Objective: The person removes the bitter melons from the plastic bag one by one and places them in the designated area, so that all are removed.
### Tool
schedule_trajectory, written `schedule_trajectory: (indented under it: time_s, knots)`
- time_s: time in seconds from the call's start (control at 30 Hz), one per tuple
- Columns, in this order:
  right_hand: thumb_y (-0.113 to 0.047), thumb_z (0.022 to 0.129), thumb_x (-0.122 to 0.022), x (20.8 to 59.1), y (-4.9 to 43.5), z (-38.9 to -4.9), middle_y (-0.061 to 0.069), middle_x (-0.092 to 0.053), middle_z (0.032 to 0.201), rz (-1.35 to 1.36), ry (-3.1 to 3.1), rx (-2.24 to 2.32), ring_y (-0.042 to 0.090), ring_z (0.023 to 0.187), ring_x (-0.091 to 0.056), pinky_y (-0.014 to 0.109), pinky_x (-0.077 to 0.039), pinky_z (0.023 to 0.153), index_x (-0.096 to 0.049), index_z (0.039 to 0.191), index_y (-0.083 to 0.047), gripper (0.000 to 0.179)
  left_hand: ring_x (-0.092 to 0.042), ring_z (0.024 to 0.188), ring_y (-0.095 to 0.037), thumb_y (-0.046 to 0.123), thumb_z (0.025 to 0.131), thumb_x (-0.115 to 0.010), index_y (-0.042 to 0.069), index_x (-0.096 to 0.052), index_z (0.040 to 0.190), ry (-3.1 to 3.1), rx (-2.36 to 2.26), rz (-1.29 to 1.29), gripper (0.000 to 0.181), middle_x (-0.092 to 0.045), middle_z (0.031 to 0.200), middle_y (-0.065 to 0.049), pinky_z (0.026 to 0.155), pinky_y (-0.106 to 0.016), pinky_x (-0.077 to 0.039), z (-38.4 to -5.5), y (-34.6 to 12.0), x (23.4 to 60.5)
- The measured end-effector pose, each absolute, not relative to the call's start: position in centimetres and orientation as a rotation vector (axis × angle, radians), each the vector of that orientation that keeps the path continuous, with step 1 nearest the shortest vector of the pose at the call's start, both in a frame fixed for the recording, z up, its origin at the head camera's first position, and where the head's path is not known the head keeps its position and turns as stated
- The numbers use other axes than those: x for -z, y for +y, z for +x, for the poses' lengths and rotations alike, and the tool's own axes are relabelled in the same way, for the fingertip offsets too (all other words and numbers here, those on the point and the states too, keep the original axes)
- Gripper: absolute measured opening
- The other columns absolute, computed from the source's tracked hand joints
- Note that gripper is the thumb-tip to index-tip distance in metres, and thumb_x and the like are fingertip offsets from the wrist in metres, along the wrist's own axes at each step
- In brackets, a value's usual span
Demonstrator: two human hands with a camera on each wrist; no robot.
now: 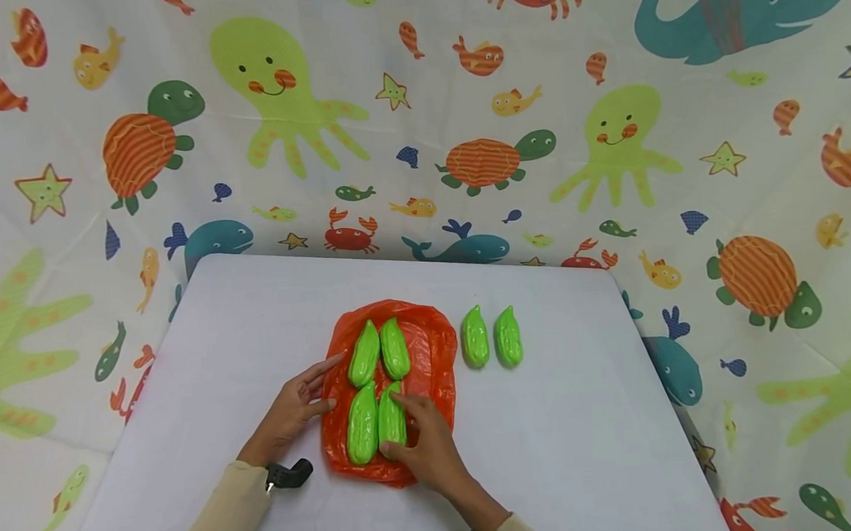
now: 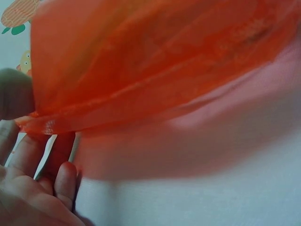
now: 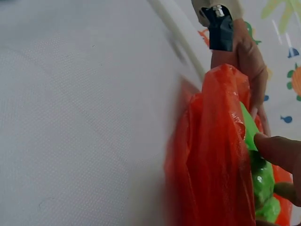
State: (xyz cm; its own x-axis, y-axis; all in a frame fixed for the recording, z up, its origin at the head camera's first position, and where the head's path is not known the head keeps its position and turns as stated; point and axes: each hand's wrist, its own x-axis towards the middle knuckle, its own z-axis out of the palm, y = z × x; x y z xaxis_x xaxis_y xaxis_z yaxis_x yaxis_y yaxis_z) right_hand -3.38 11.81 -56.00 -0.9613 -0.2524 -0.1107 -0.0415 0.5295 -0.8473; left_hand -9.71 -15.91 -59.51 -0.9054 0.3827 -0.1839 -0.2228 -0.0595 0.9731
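Observation:
An orange-red plastic bag [image 1: 438, 360], its rim spread open, lies on the white table in the head view. Inside it are several bright green, ridged gourds, two at the back and two in front. My right hand [image 1: 433, 447] holds the front right gourd [image 1: 392, 427] lengthwise, thumb at the near end and fingertips at the far end. Beside it lies the front left gourd [image 1: 363, 424]. At the bag's left edge is my left hand [image 1: 292, 406]; in the left wrist view its thumb and fingers pinch the bag's thin rim [image 2: 61, 123].
Two more green gourds, one [image 1: 474, 337] next to the bag and another [image 1: 509, 337] further right, lie side by side on the table [image 1: 582, 417]. A curtain [image 1: 359, 54] printed with sea animals hangs behind and around the table.

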Motion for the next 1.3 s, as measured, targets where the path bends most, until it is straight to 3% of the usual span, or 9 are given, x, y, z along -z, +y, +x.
schedule_trajectory:
  time_s: [0.23,0.6,0.83,1.07,1.3]
  knots:
    - [-0.023,0.09,-0.087,56.1,11.9,-3.5,0.006,-0.057,0.146,-0.238,2.57,1.354,0.02,0.123,-0.06,0.034,-0.058,0.097,-0.05,0.158,-0.027,0.078,-0.057,0.133,0.005,0.0,0.098,-0.069,0.014,-0.04,0.165,1.832,-2.013,0.161,0.073,-0.037,0.17,-0.019,0.103,-0.018,-0.055,-9.8,-15.9,59.6]
    - [-0.011,0.09,-0.084,54.3,12.6,-3.6,0.01,-0.056,0.149,-0.261,2.456,1.539,0.025,0.125,-0.066,0.028,-0.06,0.098,-0.047,0.161,-0.024,0.081,-0.057,0.134,0.004,0.0,0.099,-0.068,0.013,-0.039,0.165,1.825,-2.016,0.164,0.073,-0.038,0.17,-0.019,0.103,-0.02,-0.055,-9.7,-15.9,59.6]
    - [-0.008,0.089,-0.084,52.9,13.7,-4.2,0.006,-0.051,0.157,-0.245,2.494,1.546,0.027,0.131,-0.063,0.036,-0.061,0.102,-0.046,0.162,-0.028,0.085,-0.057,0.133,0.003,0.001,0.099,-0.069,0.014,-0.04,0.165,1.833,-2.006,0.149,0.074,-0.038,0.17,-0.019,0.103,-0.02,-0.055,-9.7,-15.9,59.6]
    - [-0.006,0.09,-0.084,51.9,15.5,-5.3,0.006,-0.053,0.153,-0.266,2.562,1.569,0.026,0.133,-0.062,0.043,-0.06,0.105,-0.044,0.162,-0.028,0.085,-0.058,0.133,0.003,0.0,0.098,-0.069,0.013,-0.039,0.165,1.833,-2.015,0.157,0.075,-0.039,0.169,-0.019,0.103,-0.02,-0.055,-9.7,-15.9,59.6]
    - [-0.006,0.088,-0.085,50.6,17.6,-6.9,0.002,-0.05,0.161,-0.139,2.692,1.511,0.028,0.133,-0.062,0.053,-0.058,0.107,-0.047,0.16,-0.034,0.086,-0.057,0.134,0.004,-0.002,0.098,-0.068,0.013,-0.039,0.165,1.834,-2.015,0.163,0.074,-0.037,0.17,-0.019,0.104,-0.019,-0.055,-9.7,-15.9,59.6]
